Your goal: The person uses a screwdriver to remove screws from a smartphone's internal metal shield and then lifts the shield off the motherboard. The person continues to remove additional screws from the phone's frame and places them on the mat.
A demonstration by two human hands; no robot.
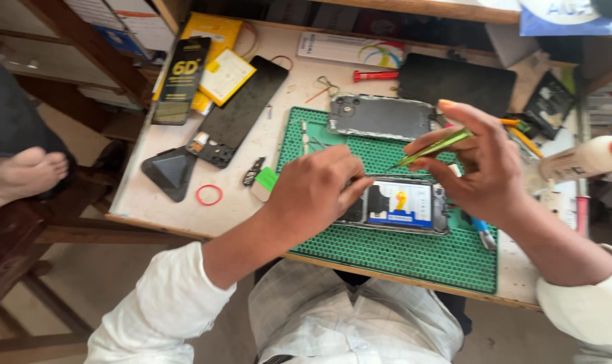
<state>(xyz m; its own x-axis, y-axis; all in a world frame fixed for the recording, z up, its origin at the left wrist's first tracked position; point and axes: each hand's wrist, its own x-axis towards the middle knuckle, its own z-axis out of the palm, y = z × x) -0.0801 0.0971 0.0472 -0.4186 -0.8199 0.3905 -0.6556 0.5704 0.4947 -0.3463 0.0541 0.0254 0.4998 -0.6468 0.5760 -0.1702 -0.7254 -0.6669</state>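
An opened phone (pixel 400 205) lies on a green work mat (pixel 414 253), its insides and battery showing. My left hand (pixel 316 189) rests on the phone's left end, fingers curled over it. My right hand (pixel 484 165) hovers over the phone's right end and pinches yellow-green tweezers (pixel 431 148), their tip pointing left above the phone. A grey phone back cover (pixel 380 116) lies at the mat's far edge.
A black screen panel (pixel 242 111), a black triangular pick (pixel 168 172), a red rubber band (pixel 209 195), a red screwdriver (pixel 375 75), a black panel (pixel 457 82) and packaging (pixel 205 57) lie on the desk. A white glue bottle (pixel 586 158) stands at right. Someone's bare foot (pixel 23 175) rests at left.
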